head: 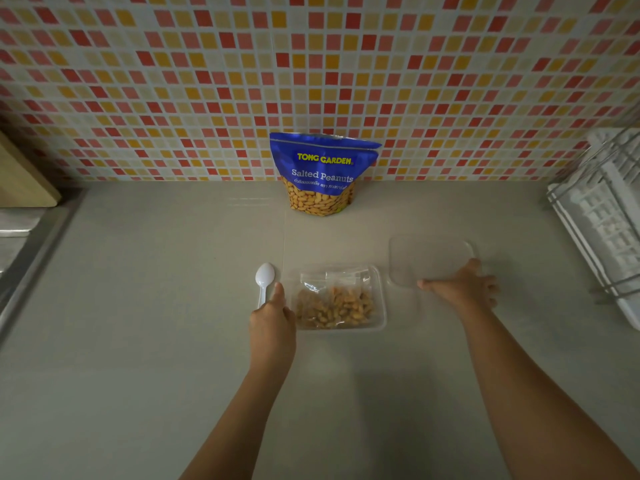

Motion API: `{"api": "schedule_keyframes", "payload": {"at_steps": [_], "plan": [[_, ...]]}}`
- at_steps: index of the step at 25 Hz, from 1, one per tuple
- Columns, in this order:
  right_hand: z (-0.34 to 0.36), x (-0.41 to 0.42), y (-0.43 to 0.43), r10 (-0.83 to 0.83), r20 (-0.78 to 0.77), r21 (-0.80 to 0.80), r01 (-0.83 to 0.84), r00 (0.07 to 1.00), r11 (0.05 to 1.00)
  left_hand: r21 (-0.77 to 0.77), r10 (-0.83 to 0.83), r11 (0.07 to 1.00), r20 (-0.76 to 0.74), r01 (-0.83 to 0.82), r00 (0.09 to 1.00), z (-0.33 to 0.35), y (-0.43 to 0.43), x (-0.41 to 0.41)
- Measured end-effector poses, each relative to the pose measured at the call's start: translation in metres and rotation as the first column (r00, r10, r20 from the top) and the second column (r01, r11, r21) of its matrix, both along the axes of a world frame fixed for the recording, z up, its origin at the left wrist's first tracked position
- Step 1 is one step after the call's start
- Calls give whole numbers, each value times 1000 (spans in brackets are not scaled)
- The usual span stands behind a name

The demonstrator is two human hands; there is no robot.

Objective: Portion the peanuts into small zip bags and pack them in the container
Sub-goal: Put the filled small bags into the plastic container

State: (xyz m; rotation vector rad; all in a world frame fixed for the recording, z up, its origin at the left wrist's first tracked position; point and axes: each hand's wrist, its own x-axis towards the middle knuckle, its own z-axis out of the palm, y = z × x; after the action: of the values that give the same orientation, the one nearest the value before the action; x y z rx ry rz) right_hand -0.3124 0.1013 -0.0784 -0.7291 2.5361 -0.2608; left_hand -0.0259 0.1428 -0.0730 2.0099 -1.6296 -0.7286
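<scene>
Right hand (460,289) is clamped on the near edge of the lid (426,258), thumb stretched left along it. Left hand (272,320) is pressed against the left wall of the container (379,296), thumb up. Can't tell if it's actually gripping.

The container sits on the counter (156,306) between the hands, open side up, long axis running left-right. The lid lies flat just to its right, turned the same way.

My worry: the zip bags (336,303) look puffy, so the lid might not snap down, or it could catch a bag top. The thin lid could also flex and slip. The spoon (265,277) is right by the left thumb and easy to knock.
</scene>
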Motion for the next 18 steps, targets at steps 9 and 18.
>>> {"api": "schedule_keyframes", "payload": {"at_steps": [9, 18], "plan": [[15, -7, 31, -120, 657, -654, 641, 745, 401, -109, 47, 993, 9, -45, 999, 17, 4, -2], [41, 111, 67, 269, 477, -669, 147, 837, 728, -51, 142, 984, -369, -173, 918, 60, 3, -24]]}}
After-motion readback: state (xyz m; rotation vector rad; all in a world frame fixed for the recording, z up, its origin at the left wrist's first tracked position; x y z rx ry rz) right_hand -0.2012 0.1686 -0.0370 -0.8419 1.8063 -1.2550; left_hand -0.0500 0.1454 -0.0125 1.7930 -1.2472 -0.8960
